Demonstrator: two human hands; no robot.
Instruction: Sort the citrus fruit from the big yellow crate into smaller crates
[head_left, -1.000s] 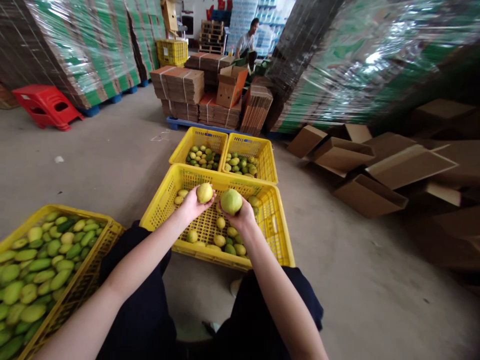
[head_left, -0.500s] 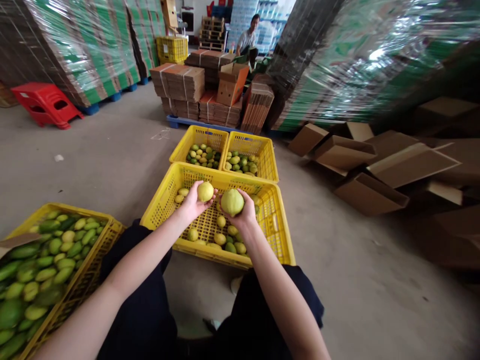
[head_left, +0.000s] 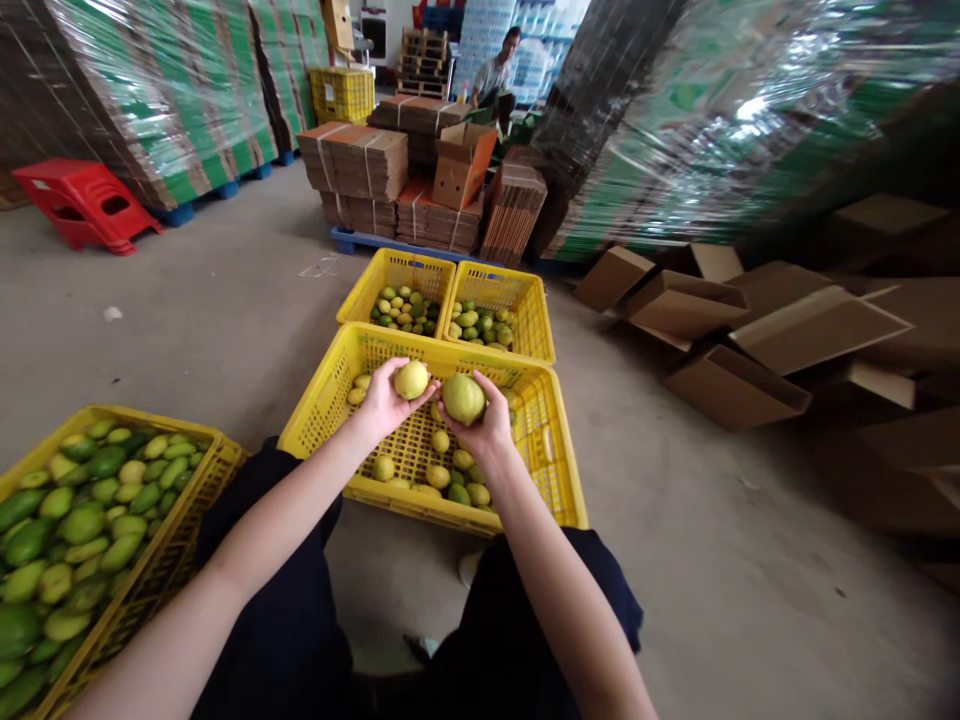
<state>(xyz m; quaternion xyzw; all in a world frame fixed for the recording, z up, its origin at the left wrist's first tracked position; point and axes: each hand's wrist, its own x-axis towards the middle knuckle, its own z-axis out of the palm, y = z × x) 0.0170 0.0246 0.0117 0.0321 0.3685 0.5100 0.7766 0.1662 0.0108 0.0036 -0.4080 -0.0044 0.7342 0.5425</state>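
While left hand (head_left: 382, 402) cups yellow lemon (head_left: 412, 380), right hand (head_left: 493, 428) grips bigger green lemon (head_left: 464, 398) just beside it, crate (head_left: 319, 415) below both.

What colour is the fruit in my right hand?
The fruit is yellowish green, clearest in the head view.

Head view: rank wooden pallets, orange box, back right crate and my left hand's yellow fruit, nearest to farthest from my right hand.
1. Yellow fruit: in your left hand, left of your right hand.
2. Back right crate: ahead.
3. Orange box: beyond that crate.
4. Wooden pallets: far back.
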